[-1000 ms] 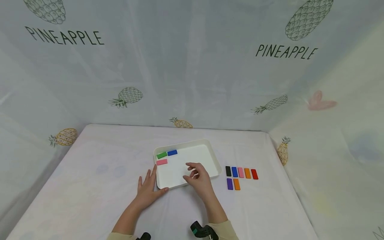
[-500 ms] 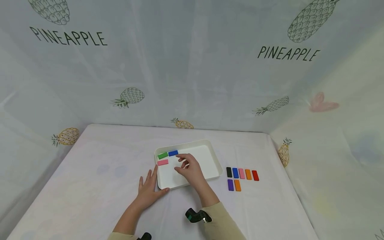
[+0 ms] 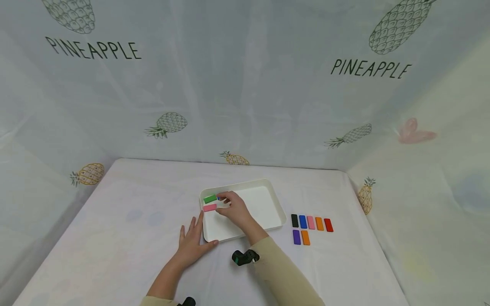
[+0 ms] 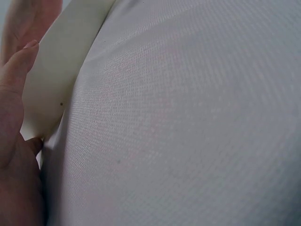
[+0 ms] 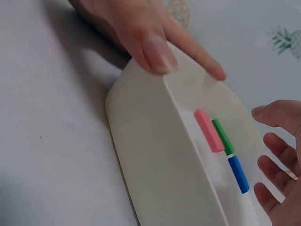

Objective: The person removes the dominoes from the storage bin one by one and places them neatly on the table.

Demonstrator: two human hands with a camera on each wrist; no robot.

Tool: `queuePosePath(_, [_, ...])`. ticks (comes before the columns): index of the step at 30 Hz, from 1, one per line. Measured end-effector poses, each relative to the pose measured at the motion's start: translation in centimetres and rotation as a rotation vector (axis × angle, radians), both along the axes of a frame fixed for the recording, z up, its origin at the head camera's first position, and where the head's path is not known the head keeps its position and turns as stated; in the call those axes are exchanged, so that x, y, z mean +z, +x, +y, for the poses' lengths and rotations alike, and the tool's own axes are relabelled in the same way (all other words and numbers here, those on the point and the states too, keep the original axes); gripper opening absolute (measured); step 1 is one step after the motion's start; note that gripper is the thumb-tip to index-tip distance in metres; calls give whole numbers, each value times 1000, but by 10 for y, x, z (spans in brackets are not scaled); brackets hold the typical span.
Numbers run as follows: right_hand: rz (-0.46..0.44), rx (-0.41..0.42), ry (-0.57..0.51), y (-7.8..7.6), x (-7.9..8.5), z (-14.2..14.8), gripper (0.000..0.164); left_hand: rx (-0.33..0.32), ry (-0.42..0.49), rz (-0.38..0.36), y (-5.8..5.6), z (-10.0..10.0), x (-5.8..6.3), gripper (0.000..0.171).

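Observation:
My left hand (image 3: 192,240) lies with fingers spread at the near left corner of a white tray (image 3: 260,207); its thumb (image 5: 157,56) touches the rim in the right wrist view. Inside the tray are a green domino-like block (image 3: 210,199), a pink one (image 3: 209,208) and a blue one (image 5: 239,174). Over the tray's left part hovers my right hand (image 3: 235,209), thumb and fingers apart. It covers most of the blue block in the head view. The right wrist view shows nothing held between its loosely bent fingers (image 5: 277,172).
Right of the tray, several similar blocks lie on the white cloth in two rows. The upper row has black (image 3: 294,220), blue (image 3: 303,222), pink (image 3: 311,222), orange (image 3: 319,224) and red (image 3: 328,225); below are purple (image 3: 296,237) and orange (image 3: 305,238). A pineapple-print curtain (image 3: 245,93) stands behind.
My right hand has moved left and away from me across the tray, from its middle to the blue block beside the green and pink ones. My left hand has stayed at the corner.

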State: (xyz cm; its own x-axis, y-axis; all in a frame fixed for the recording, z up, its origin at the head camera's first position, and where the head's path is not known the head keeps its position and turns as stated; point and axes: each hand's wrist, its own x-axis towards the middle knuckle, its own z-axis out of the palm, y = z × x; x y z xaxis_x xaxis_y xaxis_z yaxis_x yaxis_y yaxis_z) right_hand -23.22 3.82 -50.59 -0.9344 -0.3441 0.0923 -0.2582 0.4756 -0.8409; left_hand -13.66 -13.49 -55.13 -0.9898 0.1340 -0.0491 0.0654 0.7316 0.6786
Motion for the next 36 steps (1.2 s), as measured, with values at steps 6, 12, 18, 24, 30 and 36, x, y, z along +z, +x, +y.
queuePosePath(6, [-38, -22, 88, -14, -9, -5, 42, -2, 12, 32, 2, 0, 0, 108])
queuePosePath(12, [-34, 9, 173, -28, -13, -12, 45, 3, -1, 33, 2, -1, 1, 108])
queuePosePath(18, [-17, 16, 291, -38, -19, -16, 41, -8, 14, 17, 2, -1, 2, 108])
queuePosePath(24, [-21, 12, 354, -44, -27, -22, 44, 1, 20, 31, 2, -2, 1, 108])
queuePosePath(30, [39, -10, 401, -45, -32, -25, 36, -2, 17, 29, 1, -2, -1, 108])
queuePosePath(36, [64, -22, 439, -45, -32, -27, 34, 3, 23, 53, 2, -1, -2, 108])
